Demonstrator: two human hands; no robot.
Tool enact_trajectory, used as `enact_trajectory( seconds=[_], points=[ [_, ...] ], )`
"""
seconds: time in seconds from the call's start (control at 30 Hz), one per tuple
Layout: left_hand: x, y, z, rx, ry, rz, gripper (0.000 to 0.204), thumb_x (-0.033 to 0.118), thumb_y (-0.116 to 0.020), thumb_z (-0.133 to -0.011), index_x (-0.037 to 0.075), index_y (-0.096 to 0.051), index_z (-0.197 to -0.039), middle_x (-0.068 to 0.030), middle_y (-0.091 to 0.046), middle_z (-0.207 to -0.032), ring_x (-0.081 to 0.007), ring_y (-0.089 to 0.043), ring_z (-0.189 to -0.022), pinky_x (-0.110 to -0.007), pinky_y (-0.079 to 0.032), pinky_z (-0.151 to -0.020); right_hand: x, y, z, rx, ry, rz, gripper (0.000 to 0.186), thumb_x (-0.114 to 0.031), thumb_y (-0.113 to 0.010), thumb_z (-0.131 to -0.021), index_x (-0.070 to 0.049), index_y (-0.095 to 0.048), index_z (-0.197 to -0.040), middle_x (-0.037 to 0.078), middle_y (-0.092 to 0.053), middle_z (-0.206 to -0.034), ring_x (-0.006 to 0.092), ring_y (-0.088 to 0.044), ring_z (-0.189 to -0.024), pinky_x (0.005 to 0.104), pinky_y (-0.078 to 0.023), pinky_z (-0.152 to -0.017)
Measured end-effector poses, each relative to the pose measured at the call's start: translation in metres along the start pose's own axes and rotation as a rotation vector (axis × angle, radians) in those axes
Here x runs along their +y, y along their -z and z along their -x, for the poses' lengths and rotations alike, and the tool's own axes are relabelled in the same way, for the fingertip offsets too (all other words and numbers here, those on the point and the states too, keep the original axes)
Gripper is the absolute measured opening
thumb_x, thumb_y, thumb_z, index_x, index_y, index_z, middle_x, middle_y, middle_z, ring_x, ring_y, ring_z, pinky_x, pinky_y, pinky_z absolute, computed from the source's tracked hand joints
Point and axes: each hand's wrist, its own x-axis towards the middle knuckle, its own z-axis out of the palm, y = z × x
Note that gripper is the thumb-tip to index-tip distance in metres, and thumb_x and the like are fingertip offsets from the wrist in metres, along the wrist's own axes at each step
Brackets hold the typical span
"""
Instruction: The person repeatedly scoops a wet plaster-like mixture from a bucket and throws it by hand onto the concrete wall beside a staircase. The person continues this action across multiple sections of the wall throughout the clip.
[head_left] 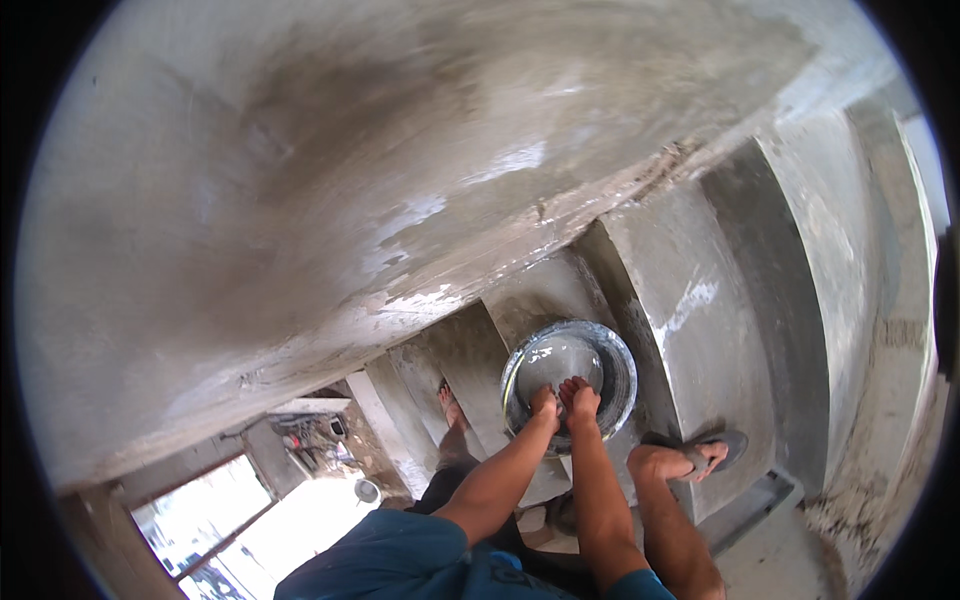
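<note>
A round dark bucket point(622, 372) with a pale-smeared rim stands on a concrete step in front of me. Greyish liquid point(562, 355) lies inside it, with light glints on the surface. Both my hands reach over its near side, close beside each other. My left hand point(545, 402) is curled closed, and whatever it may hold is hidden. Beside it, my right hand point(580, 396) is turned partly palm up, its fingers loosely bent and apart, with nothing visible in it. A thin yellowish line, perhaps a handle, runs along the bucket's left side.
Concrete stairs point(700, 310) rise to the right beside a damp, patchy plastered wall point(400, 150). My sandalled foot point(715, 455) rests on a higher step, my other foot point(450, 405) on a lower one. A grey tray-like object point(750, 512) lies at right. Lower left, a pale bucket point(367, 490) stands near clutter.
</note>
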Motion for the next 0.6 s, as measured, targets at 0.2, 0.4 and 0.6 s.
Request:
enact_trajectory(
  seconds=[0.2, 0.4, 0.6],
  points=[
    [-0.031, -0.023, -0.027, -0.244, 0.077, 0.341, 0.021, 0.033, -0.055, -0.096, 0.014, -0.063, -0.095, -0.0015, -0.063, -0.092, -0.0189, -0.06, -0.081, -0.033, -0.049, -0.075, -0.017, 0.001, 0.007, 0.001, -0.11, -0.02, 0.032, -0.02, -0.049, -0.098, 0.005, -0.059, -0.116, 0.016, -0.067, -0.1, 0.0284, -0.067, -0.089, 0.0407, -0.056, -0.083],
    [0.063, 0.025, 0.168, -1.218, -0.645, 1.097, 0.03, 0.025, -0.041, -0.102, 0.005, -0.062, -0.107, -0.0122, -0.065, -0.121, -0.0262, -0.06, -0.114, -0.041, -0.046, -0.103, -0.142, -0.077, 0.162, -0.946, 0.074, 0.028, 0.042, -0.029, -0.049, -0.105, 0.007, -0.056, -0.124, 0.021, -0.067, -0.116, 0.0298, -0.068, -0.102, 0.0392, -0.054, -0.095],
    [0.098, 0.033, 0.262, -0.775, -0.773, 0.894, 0.036, 0.029, -0.046, -0.103, 0.004, -0.06, -0.124, -0.0086, -0.063, -0.128, -0.0212, -0.055, -0.125, -0.038, -0.04, -0.109, -0.176, -0.132, 0.23, -1.057, 0.24, 0.143, 0.042, -0.028, -0.051, -0.104, 0.006, -0.054, -0.129, 0.021, -0.063, -0.126, 0.0309, -0.064, -0.115, 0.0385, -0.054, -0.096]
  ],
)
